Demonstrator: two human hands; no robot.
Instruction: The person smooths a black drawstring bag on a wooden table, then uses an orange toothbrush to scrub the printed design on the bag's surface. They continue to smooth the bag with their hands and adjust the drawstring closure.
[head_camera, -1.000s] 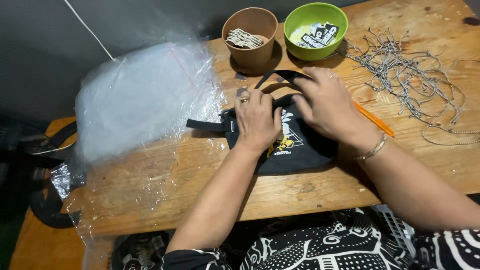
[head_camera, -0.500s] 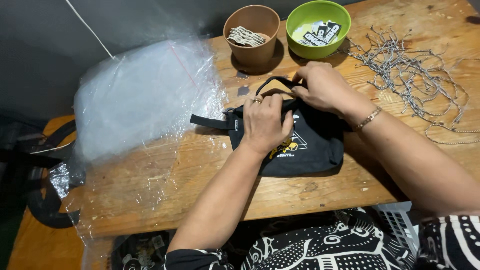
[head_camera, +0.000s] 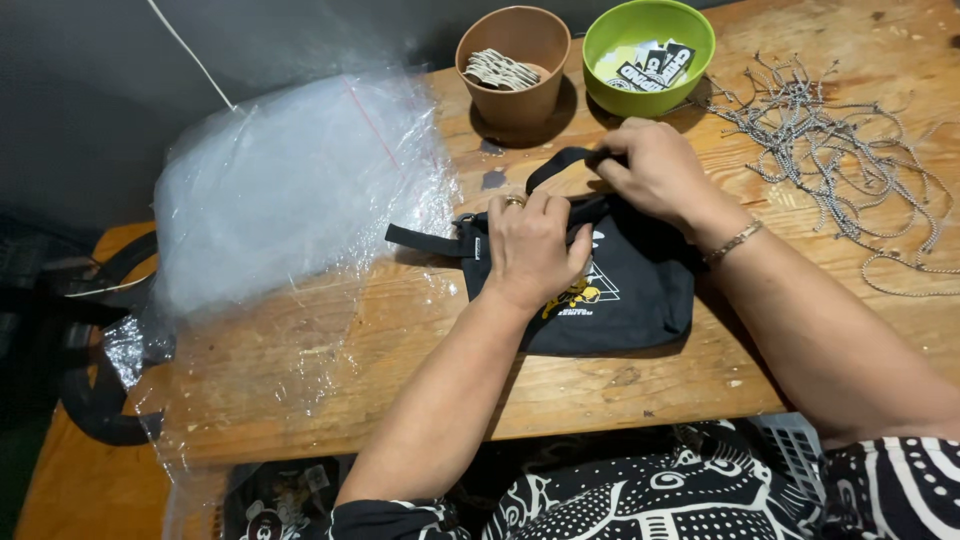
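Two bare forearms, no sleeves below the elbow. On the left hand (head_camera: 532, 248), a gold-coloured ring (head_camera: 515, 201) on one finger. On the wrist just behind the right hand (head_camera: 655, 172), a thin metal chain bracelet (head_camera: 733, 242), silvery-gold. Below the bracelet, toward the lower edge of the view, clothing in black with bold white print (head_camera: 700, 495): swirls, stripes and dotted patches across lap and upper arms.
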